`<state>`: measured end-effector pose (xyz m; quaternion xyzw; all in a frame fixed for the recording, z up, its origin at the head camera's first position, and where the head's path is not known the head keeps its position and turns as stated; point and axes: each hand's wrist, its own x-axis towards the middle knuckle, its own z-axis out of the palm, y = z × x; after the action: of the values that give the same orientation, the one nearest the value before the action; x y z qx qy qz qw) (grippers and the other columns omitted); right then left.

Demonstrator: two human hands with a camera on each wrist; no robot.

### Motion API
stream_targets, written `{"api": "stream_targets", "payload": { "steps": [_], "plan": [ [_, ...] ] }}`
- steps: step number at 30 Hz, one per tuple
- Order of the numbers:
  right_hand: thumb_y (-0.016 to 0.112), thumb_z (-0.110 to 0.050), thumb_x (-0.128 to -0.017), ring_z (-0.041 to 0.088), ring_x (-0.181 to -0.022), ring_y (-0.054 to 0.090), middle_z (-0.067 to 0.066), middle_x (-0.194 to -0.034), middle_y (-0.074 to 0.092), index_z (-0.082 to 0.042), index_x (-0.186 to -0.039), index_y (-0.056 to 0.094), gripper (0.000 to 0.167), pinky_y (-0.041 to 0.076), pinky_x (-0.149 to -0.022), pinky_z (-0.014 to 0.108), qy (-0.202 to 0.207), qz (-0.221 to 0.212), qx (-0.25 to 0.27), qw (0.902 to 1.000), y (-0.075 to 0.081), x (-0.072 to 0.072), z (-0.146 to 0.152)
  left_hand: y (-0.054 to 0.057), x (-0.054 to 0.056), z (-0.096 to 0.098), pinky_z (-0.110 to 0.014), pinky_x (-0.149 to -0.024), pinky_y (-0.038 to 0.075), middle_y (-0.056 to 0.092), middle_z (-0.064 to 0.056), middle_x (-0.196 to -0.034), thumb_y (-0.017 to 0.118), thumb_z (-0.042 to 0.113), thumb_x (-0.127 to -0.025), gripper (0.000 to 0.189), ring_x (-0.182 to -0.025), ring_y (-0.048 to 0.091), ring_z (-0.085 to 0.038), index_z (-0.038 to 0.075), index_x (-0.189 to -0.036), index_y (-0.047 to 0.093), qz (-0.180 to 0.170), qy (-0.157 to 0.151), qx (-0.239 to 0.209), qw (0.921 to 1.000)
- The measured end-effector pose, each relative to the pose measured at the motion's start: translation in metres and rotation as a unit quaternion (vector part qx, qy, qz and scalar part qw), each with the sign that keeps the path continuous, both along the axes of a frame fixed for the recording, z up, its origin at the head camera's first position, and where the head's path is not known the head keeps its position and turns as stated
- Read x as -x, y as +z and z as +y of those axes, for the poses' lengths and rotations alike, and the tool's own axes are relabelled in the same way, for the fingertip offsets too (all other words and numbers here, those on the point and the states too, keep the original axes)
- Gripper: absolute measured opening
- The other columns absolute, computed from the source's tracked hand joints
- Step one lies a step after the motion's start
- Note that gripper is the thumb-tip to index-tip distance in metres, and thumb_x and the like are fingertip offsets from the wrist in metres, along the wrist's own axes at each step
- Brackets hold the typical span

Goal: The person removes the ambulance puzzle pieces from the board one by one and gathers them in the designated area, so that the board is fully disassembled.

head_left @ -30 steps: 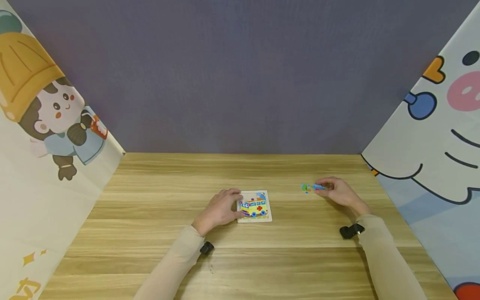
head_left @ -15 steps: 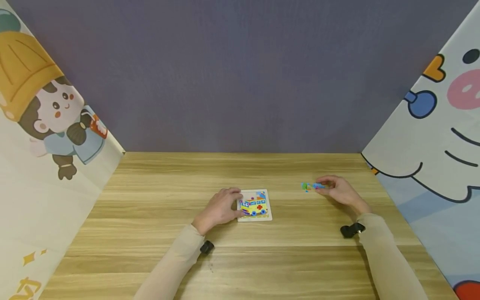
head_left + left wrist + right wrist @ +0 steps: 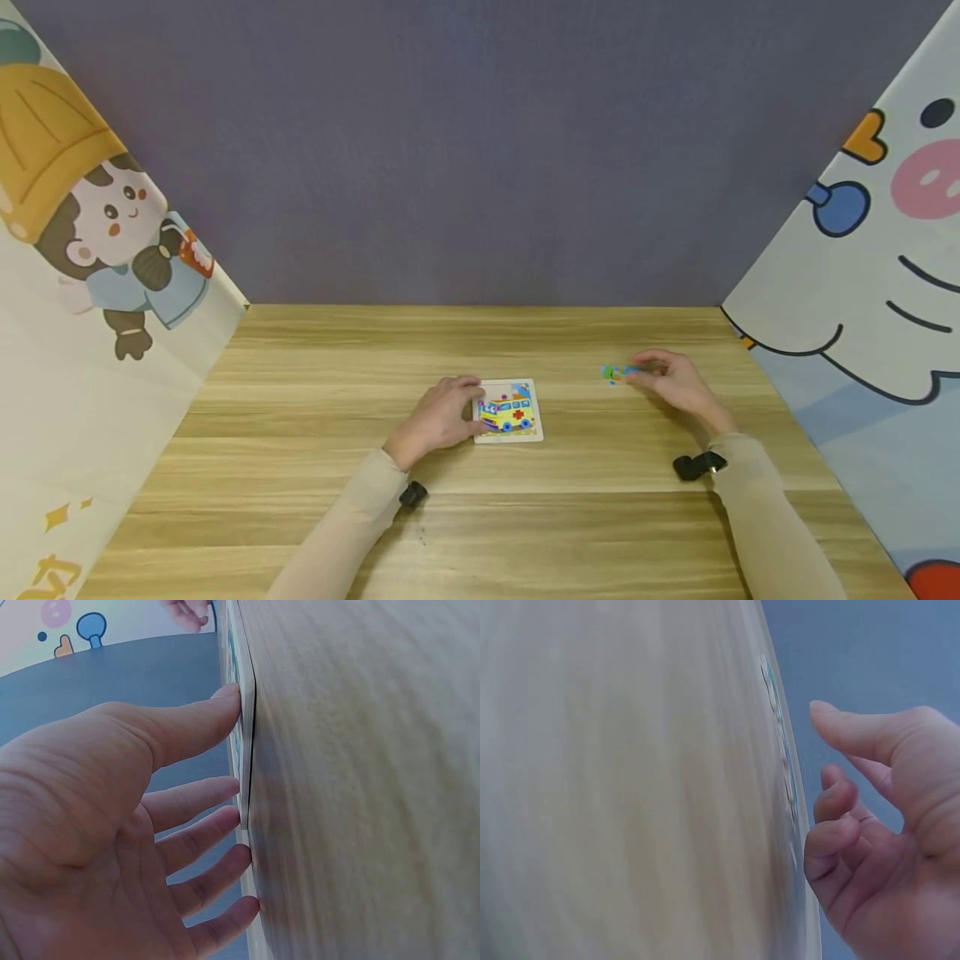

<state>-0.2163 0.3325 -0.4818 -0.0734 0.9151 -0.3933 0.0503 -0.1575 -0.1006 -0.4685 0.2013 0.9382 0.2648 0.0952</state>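
Note:
A small square jigsaw board point(image 3: 519, 440) with a pale frame lies on the wooden table, showing a yellow ambulance with a red cross. Its upper left part looks plain, with no picture. My left hand point(image 3: 438, 415) rests on the board's left side, thumb and fingertips at the frame; the left wrist view shows its fingers nearly straight along the board's edge point(image 3: 246, 750). At the right, several blue and green jigsaw pieces point(image 3: 611, 373) lie flat. Just above them hovers my right hand point(image 3: 889, 817), thumb apart from loosely bent fingers, nothing between them. It partly covers the pieces in the head view.
A grey-purple panel point(image 3: 480, 158) stands along the table's back edge. Cartoon-printed walls flank the left point(image 3: 112, 250) and right point(image 3: 915, 275) sides. Bare wood table point(image 3: 577, 517) stretches in front of and between the hands.
My right hand has shifted very slightly left over the pieces. My left hand and the board stay in place.

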Motion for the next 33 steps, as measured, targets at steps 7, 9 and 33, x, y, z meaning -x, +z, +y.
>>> {"api": "stream_targets", "payload": {
  "steps": [7, 9, 33],
  "plan": [
    [0.077, -0.026, -0.1, 0.013, -0.079, 0.062, 0.023, -0.124, 0.071, -0.003, -0.133, 0.069, 0.041, 0.053, -0.065, 0.025, 0.013, -0.005, 0.031, 0.9994, -0.006, 0.001, -0.016, 0.0, 0.0, 0.0, -0.061, -0.125, 0.037, 0.05, -0.011, -0.164, 0.082, 0.035, -0.095, 0.06, -0.153, 0.043, -0.039, 0.006, -0.145, 0.065, -0.001, 0.0, 0.002, 1.0],
    [0.077, -0.025, -0.1, 0.013, -0.08, 0.062, 0.021, -0.123, 0.072, -0.005, -0.132, 0.07, 0.039, 0.053, -0.067, 0.025, 0.017, -0.002, 0.033, 0.9993, -0.008, 0.001, -0.02, 0.0, -0.001, 0.0, -0.061, -0.125, 0.036, 0.05, -0.011, -0.164, 0.082, 0.035, -0.095, 0.06, -0.153, 0.043, -0.039, 0.006, -0.145, 0.065, -0.002, 0.0, 0.001, 1.0],
    [0.08, -0.026, -0.097, 0.019, -0.085, 0.06, 0.013, -0.119, 0.075, -0.008, -0.126, 0.075, 0.034, 0.05, -0.073, 0.027, 0.051, 0.022, 0.025, 0.9981, -0.01, 0.005, -0.079, 0.0, 0.001, -0.001, -0.061, -0.124, 0.038, 0.051, -0.011, -0.163, 0.082, 0.036, -0.095, 0.059, -0.152, 0.045, -0.039, 0.007, -0.144, 0.066, 0.002, -0.003, 0.002, 1.0]
  ]
}}
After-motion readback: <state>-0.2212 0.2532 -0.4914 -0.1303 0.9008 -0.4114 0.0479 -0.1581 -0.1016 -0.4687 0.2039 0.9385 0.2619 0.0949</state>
